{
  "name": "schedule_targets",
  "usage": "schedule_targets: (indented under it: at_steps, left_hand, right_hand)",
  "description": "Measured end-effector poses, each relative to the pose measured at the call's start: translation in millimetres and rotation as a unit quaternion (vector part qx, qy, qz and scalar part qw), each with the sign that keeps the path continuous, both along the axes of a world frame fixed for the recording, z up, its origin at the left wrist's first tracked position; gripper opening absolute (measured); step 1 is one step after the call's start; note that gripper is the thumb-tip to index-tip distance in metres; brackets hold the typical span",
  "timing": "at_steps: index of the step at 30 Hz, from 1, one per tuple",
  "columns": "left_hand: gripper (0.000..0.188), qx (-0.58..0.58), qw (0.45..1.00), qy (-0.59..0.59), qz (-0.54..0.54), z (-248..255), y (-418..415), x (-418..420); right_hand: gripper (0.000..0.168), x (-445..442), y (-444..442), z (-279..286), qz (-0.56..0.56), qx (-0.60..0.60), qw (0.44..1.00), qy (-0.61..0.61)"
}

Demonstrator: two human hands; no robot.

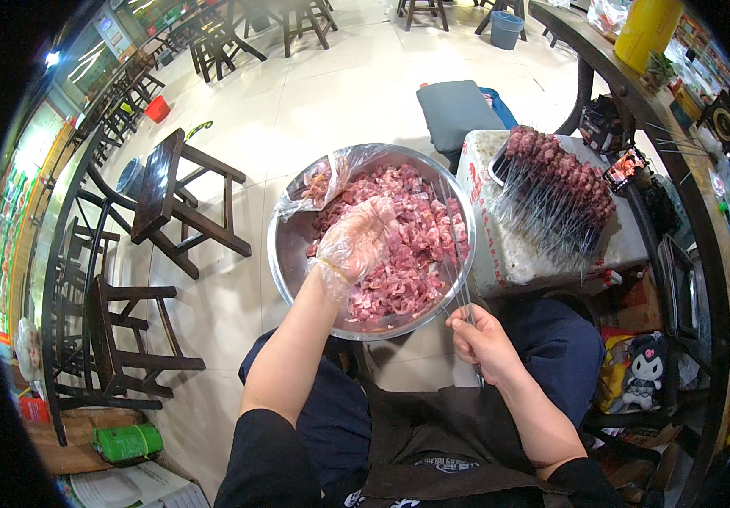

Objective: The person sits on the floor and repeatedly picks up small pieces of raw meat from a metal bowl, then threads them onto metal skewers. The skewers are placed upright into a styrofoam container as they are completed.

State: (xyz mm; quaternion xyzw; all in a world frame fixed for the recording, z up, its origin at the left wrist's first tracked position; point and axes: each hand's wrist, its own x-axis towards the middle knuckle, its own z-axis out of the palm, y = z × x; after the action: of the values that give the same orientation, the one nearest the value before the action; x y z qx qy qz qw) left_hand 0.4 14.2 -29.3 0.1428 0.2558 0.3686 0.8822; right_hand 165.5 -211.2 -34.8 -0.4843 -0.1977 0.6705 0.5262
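A wide steel bowl (289, 267) of raw meat pieces (390, 298) is in front of me, above my knees. My left hand (355, 238), in a clear plastic glove with a band at the wrist, is over the meat; its fingertips are among the pieces, and I cannot tell what they hold. Bare, my right hand (482, 340) grips several thin metal skewers (463, 298) at the bowl's near right rim. Their far ends reach over the bowl, and meat chunks (456, 232) appear threaded on at least one. Clear plastic film (339, 174) covers some meat at the bowl's far left.
Right of the bowl, a white foam box (524, 254) carries a pile of loaded meat skewers (555, 171). A grey cushioned seat (457, 111) stands behind it. A wooden table (632, 95) runs along the right. Wooden stools (162, 184) stand at left on the tiled floor (339, 95).
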Motion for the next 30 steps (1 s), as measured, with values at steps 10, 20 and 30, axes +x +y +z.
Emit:
schedule_targets:
  at_steps: [10, 20, 30]
  left_hand:
    - [0.018, -0.001, 0.997, -0.064, -0.038, -1.8, 5.3, -0.9]
    - [0.020, 0.085, 0.996, 0.014, -0.019, -13.5, 6.7, 3.8]
    - [0.019, 0.073, 0.993, 0.089, 0.008, -8.7, 4.8, 7.3]
  right_hand:
    - [0.006, -2.5, -1.3, -7.1, -0.034, -0.012, 0.998, -0.046]
    - [0.008, -5.4, -1.4, -9.6, -0.020, 0.002, 0.998, -0.060]
    - [0.008, -7.4, -1.2, -7.7, -0.011, 0.009, 0.999, -0.050]
